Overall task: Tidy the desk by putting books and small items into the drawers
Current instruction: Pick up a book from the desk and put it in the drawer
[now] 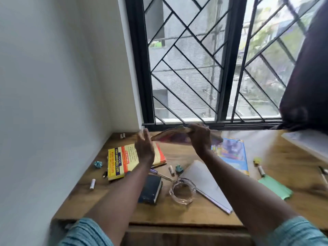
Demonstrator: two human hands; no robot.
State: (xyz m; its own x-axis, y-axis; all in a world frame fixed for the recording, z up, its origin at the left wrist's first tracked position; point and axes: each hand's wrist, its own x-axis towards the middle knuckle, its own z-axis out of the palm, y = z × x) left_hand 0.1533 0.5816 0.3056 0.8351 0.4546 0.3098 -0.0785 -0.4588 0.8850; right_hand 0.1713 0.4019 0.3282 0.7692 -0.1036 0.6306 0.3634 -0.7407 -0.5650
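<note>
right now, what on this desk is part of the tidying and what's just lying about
For the job: lifted book in right hand, yellow book, black book, blue book, white notebook, green paper.
Just there: curtain, window, possibly the glass ashtray.

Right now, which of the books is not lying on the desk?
The thin reddish book, gripped by the right hand; the yellow book, black book and blue book lie flat.
</note>
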